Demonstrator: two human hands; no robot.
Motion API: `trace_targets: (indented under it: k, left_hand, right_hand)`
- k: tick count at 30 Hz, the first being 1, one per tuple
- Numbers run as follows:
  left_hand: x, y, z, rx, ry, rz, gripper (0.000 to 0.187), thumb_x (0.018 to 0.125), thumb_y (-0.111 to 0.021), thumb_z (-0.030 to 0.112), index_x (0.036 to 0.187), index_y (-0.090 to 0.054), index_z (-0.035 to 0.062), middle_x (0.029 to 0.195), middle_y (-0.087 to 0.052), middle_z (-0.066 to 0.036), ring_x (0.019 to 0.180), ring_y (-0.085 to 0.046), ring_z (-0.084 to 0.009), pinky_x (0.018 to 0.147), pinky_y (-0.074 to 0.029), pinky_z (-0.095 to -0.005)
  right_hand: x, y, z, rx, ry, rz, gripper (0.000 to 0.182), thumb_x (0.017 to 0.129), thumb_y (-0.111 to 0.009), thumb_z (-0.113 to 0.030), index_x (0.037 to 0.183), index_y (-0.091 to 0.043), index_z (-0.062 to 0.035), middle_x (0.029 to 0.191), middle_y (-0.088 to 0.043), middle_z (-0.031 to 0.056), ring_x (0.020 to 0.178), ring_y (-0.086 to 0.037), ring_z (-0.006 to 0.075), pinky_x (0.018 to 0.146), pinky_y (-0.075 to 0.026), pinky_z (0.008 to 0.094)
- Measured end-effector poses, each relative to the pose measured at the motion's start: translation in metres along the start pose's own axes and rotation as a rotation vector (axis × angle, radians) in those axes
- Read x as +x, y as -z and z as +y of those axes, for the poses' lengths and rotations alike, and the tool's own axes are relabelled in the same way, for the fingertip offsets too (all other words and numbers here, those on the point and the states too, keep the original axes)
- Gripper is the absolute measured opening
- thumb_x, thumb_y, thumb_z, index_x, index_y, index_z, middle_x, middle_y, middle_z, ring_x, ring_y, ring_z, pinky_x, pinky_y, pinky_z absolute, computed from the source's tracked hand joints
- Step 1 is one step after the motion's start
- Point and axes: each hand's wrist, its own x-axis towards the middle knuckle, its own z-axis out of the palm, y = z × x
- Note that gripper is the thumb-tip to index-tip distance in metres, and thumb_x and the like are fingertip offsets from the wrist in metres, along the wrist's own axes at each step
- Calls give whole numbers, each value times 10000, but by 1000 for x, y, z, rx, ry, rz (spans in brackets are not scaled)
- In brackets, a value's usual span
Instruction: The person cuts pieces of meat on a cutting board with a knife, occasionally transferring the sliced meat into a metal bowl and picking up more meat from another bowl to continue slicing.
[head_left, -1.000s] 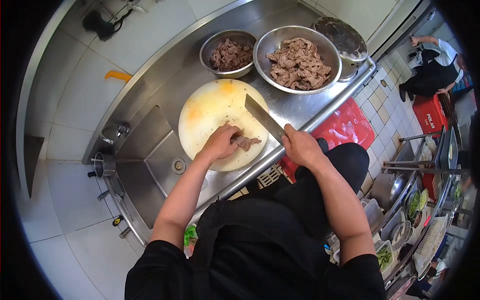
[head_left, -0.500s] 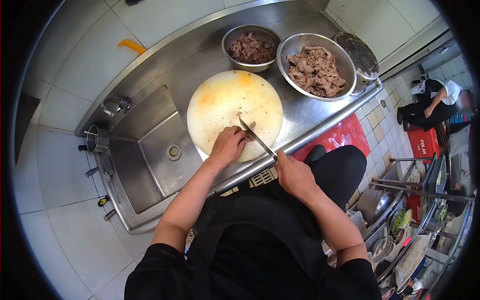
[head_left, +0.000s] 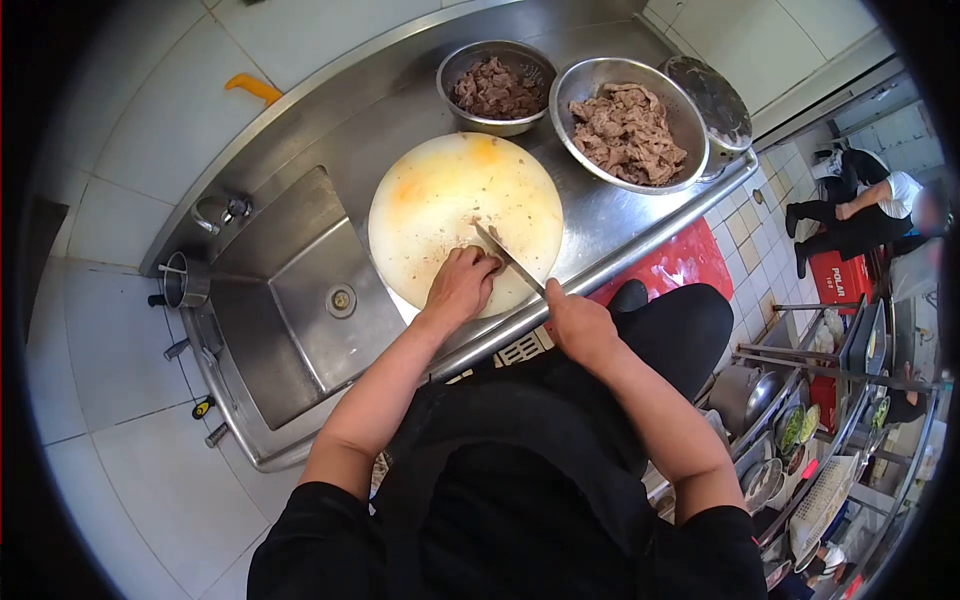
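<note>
On the round white cutting board, my left hand is closed, its curled fingers pressing a small piece of meat against the surface; the fingers mostly cover it. My right hand is wrapped around the handle of a kitchen knife. The blade slants across the board, its tip just beyond my left fingertips. Small meat scraps lie scattered near the tip. Behind the board stand a perforated metal bowl with darker meat pieces and a wider steel bowl heaped with meat slices.
A steel sink lies left of the board, with a faucet and a small metal pot beside it. An orange-handled item rests by the wall. A lidded pot stands right. Another person sits near a red crate.
The view has shifted slightly. My left fingers now cover more of the meat piece, and the blade sits close beside them. The other person's legs have moved a little.
</note>
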Motion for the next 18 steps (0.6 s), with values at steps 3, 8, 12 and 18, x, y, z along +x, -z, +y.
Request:
trace_targets:
  k: [3, 8, 12, 18]
  left_hand:
    - [-3, 3, -4, -44, -4, -20, 281, 895, -679, 107, 1167, -733, 64, 1184, -632, -145, 1152, -576, -353, 1007, -503, -428]
    - [-16, 16, -8, -182, 16, 99, 255, 920, -672, 135, 1156, -728, 55, 1183, -630, -155, 1169, -576, -359, 1017, -498, -419]
    - [-17, 17, -11, -157, 96, 4, 251, 949, -674, 141, 1177, -723, 48, 1252, -622, -182, 1156, -613, -373, 1012, -515, -431]
    - [-14, 15, -12, -108, 94, -35, 290, 925, -656, 84, 1205, -730, 58, 1241, -629, -184, 1146, -624, -375, 1005, -525, -444]
  right_hand:
    - [13, 6, -6, 23, -18, 1, 169, 965, -480, -56, 1126, -485, -2, 897, -717, 255, 850, -721, 437, 732, -565, 554]
    - [-5, 10, -12, 79, -56, 77, 164, 969, -478, -65, 1115, -490, 7, 889, -717, 251, 846, -721, 437, 738, -564, 556]
    - [-26, 12, -16, 72, -44, 28, 178, 972, -486, -73, 1136, -496, -5, 879, -717, 238, 861, -735, 409, 744, -577, 536]
    - [-34, 17, -18, 7, -3, -52, 222, 962, -493, -66, 1177, -497, -11, 894, -721, 226, 856, -737, 398, 747, -584, 524]
